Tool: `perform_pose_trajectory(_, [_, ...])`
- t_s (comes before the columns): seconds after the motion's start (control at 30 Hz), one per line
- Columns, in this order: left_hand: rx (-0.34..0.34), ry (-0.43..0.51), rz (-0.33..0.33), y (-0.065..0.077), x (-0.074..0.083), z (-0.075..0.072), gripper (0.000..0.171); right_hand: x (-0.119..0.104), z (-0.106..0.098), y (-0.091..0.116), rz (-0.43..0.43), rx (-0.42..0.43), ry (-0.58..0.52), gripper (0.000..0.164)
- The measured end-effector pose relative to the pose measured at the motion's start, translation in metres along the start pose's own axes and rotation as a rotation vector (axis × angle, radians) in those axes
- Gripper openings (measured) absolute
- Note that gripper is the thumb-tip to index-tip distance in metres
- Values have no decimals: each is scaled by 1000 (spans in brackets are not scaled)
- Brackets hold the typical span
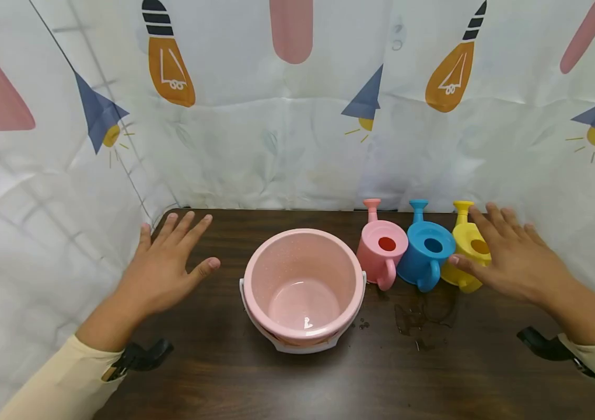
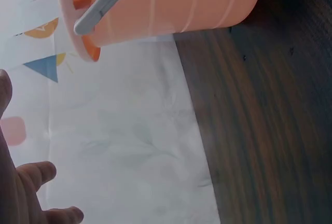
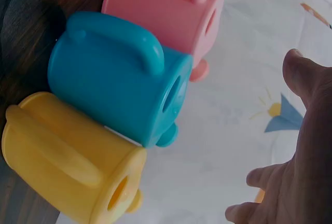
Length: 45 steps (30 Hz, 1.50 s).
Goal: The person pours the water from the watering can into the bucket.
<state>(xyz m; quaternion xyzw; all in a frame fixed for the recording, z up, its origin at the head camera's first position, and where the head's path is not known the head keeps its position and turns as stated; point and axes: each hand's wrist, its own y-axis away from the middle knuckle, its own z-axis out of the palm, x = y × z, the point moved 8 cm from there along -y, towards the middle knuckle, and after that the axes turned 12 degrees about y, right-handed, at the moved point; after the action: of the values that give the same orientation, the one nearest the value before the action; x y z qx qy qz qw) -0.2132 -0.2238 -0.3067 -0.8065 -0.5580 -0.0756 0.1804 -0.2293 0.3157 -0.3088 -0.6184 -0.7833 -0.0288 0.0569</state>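
Observation:
A pink bucket (image 1: 305,335) with a white handle (image 1: 308,349) lowered at its front stands mid-table, with a little clear liquid at its bottom. To its right, a pink watering can (image 1: 371,251), a blue watering can (image 1: 414,259) and a yellow watering can (image 1: 452,277) stand in a row, spouts toward the back. My left hand (image 1: 163,274) hovers left of the bucket, fingers spread, holding nothing. My right hand (image 1: 520,259) hovers beside the yellow can with fingers spread, covering part of it in the head view. In the right wrist view the right hand (image 3: 306,151) is apart from the cans.
Wet marks (image 1: 420,315) and small drops lie on the dark wooden table (image 1: 213,373) in front of the cans. A white printed cloth (image 1: 234,146) hangs behind the table and along both sides. Each wrist wears a black strap mount (image 1: 145,356).

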Motion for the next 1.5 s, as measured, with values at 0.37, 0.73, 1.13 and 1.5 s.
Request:
perform_pose_trajectory(0.37, [27, 90, 38, 7, 8, 8, 81, -15, 2, 0, -44, 19, 11, 106])
perform_pose_trajectory(0.73, [87, 216, 161, 11, 24, 17, 80, -28, 8, 9, -49, 39, -29, 106])
perform_pose_trajectory(1.13, [83, 364, 199, 19, 34, 37, 82, -39, 13, 12, -72, 42, -37, 109])
perform_pose_trajectory(1.5, [28, 531, 177, 23, 43, 53, 83, -49, 17, 17, -71, 48, -50, 110])
